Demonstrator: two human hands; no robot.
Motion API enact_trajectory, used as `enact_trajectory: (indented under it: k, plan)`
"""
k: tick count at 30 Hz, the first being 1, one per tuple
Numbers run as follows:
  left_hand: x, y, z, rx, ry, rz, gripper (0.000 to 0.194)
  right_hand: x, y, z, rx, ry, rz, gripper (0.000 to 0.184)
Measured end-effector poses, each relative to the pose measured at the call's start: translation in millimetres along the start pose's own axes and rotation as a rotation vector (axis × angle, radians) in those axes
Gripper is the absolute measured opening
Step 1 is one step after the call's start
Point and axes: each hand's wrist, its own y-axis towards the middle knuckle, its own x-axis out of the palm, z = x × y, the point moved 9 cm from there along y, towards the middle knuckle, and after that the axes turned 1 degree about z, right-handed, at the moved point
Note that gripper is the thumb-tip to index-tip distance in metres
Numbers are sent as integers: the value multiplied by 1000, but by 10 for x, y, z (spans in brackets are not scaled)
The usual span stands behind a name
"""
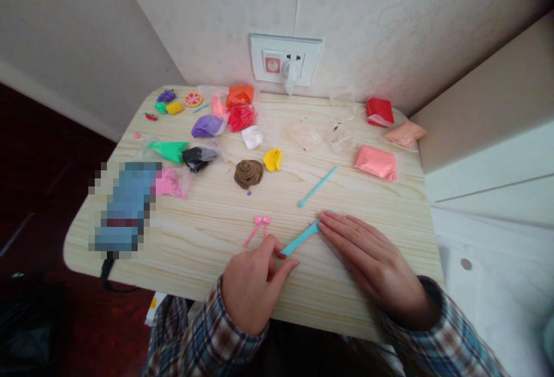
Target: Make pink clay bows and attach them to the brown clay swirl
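Works at a pale table, with near edge partly hidden by plaid sleeves. Lays right hand flat, with straight, joined fingers, over a turquoise tool at the frame's lower centre, hiding much of its upper-right part. Pinches its lower-left end in left hand, between thumb and forefinger. Points its long axis diagonally, lower left to upper right. Partly covers a thin purple strand.

This looked like part of somebody's home. Pale patterned wallpaper, with a white socket plate set in it, rose behind a small wood-grain table, and a dark reddish floor showed at the left.
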Motion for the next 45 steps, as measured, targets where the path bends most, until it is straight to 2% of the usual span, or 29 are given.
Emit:
enact_trajectory:
  k: [2, 7, 12, 23, 38, 42, 45]
  plan:
    - [-74, -36, -37, 50, -54, 65, 13, 9, -1, -8, -6, -2, -14, 61]
    - [-397, -108, -128, 144, -133, 338, 12, 16, -17, 13, 17, -11, -23, 66]
    - [-510, -80, -221, 123, -167, 457, 12, 8, -31, 30, 32, 2, -7, 67]
    - [-495, -55, -284, 135, -185, 497, 14, 24, -33, 34, 52, -14, -24, 69]
    - [-499, -54, -280, 152, -192, 510, 13, 60, -75, 52, 60, -41, -50, 58]
    - [-503, -60, -270, 173, -206, 515, 12, 22, -68, 90, 99, -75, -9, 59]
    - [-502, -64, -273, 187, -215, 520, 10, 27, -60, 70, 75, -52, -16, 60]
